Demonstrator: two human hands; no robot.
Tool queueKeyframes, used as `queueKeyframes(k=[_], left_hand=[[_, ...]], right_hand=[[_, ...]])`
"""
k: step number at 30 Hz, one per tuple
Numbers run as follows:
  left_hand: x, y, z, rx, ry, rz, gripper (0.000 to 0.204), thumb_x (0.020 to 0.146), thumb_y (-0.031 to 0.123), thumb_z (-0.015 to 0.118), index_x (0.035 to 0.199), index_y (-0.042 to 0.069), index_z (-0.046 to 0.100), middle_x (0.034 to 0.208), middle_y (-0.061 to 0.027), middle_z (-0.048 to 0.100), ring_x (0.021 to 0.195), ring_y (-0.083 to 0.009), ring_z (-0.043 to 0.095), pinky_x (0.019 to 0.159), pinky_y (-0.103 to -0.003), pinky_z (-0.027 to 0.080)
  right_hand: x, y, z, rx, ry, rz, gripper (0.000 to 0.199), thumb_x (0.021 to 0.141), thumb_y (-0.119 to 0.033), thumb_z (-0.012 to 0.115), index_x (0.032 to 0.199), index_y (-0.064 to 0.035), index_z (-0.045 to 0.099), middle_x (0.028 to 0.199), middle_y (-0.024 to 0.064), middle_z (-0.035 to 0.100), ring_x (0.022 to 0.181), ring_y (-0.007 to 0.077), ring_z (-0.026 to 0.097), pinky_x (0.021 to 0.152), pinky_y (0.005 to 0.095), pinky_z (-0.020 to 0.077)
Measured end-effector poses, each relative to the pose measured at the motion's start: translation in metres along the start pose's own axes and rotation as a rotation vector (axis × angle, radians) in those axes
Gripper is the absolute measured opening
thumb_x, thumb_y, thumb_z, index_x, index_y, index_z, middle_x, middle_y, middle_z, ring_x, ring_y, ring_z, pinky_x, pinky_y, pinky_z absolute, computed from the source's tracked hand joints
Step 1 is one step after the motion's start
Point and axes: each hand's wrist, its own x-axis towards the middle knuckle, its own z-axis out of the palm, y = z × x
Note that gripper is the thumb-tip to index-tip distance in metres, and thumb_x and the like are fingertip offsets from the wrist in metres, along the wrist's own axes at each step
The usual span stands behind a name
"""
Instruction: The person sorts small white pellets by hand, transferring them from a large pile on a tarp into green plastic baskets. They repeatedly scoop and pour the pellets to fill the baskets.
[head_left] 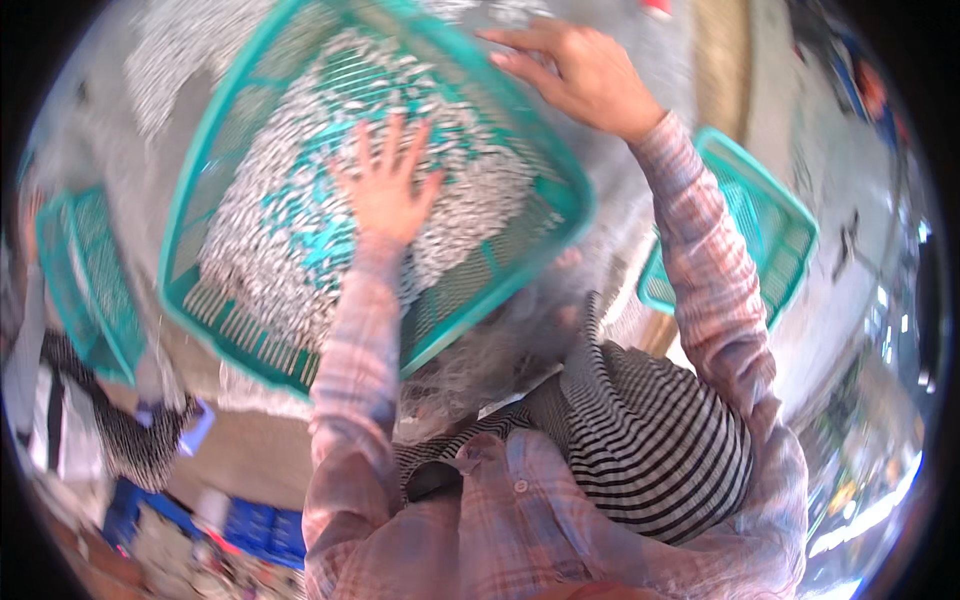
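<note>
A large teal plastic basket point(575, 215) sits in front of me, tilted in the view. Small silvery fish point(265, 215) cover much of its slatted bottom, with teal showing through between them. Inside the basket, my left hand point(390, 195) lies palm down on the fish, its fingers spread. My right hand point(590, 80) is at the far right side of the basket, close to its rim, fingers stretched out and nothing visible in them. Whether its fingertips touch the rim I cannot tell.
More small silvery fish point(185, 50) lie spread on the grey surface at the far left. A smaller teal basket point(800, 215) stands at the right beyond my right forearm. Another person with a sleeve point(28, 320) is at the left beside a teal basket point(90, 285). Blue crates point(262, 530) stand at the lower left.
</note>
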Motion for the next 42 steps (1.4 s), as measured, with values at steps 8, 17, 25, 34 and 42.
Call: queueKeyframes(k=[8,17,25,34,42], left_hand=[[-0.066,-0.023,-0.09,-0.178,-0.619,0.28,0.078,0.078,0.017,0.07,0.146,0.024,0.032,0.156,-0.0061,0.017,0.135,-0.0422,0.03,0.104,-0.059,0.032],[-0.083,-0.04,-0.131,-0.109,-0.666,0.401,0.068,0.079,0.015,0.066,0.142,0.015,0.04,0.146,-0.0113,0.038,0.127,-0.0344,0.043,0.105,-0.053,0.032],[-0.085,-0.063,-0.14,-0.116,-0.494,0.29,0.062,0.08,0.011,0.064,0.139,0.01,0.043,0.14,-0.0156,0.044,0.122,-0.0366,0.046,0.103,-0.048,0.034],[-0.09,-0.085,-0.144,-0.098,-0.459,0.25,0.058,0.083,0.007,0.059,0.14,0.009,0.043,0.14,-0.0187,0.043,0.121,-0.039,0.046,0.1,-0.047,0.037],[-0.094,-0.096,-0.149,-0.114,-0.392,0.227,0.058,0.083,0.007,0.061,0.138,0.01,0.045,0.138,-0.0164,0.046,0.117,-0.0372,0.048,0.1,-0.046,0.038]], right_hand=[[-0.21,0.104,0.003,0.15,0.381,0.728,0.025,0.09,-0.023,0.058,0.085,-0.0017,0.07,0.067,0.0182,0.062,0.06,0.0283,0.064,0.056,0.0375,0.0473],[-0.233,0.05,0.145,0.057,-0.149,0.443,0.029,0.078,-0.016,0.058,0.105,-0.0058,0.062,0.117,0.0182,0.058,0.064,0.0334,0.065,0.059,0.043,0.0543],[-0.247,0.051,0.139,0.146,-0.137,0.26,0.022,0.078,-0.013,0.058,0.098,-0.0042,0.063,0.108,0.0158,0.058,0.076,0.0345,0.064,0.067,0.0432,0.0539],[-0.255,0.048,0.147,0.179,-0.123,0.191,0.033,0.076,-0.014,0.063,0.107,-0.0059,0.06,0.109,0.0113,0.056,0.085,0.033,0.062,0.072,0.0433,0.0518],[-0.258,0.043,0.15,0.187,-0.054,0.25,0.027,0.081,-0.013,0.061,0.106,-0.007,0.058,0.102,0.0109,0.058,0.082,0.0334,0.062,0.07,0.0435,0.0511]])
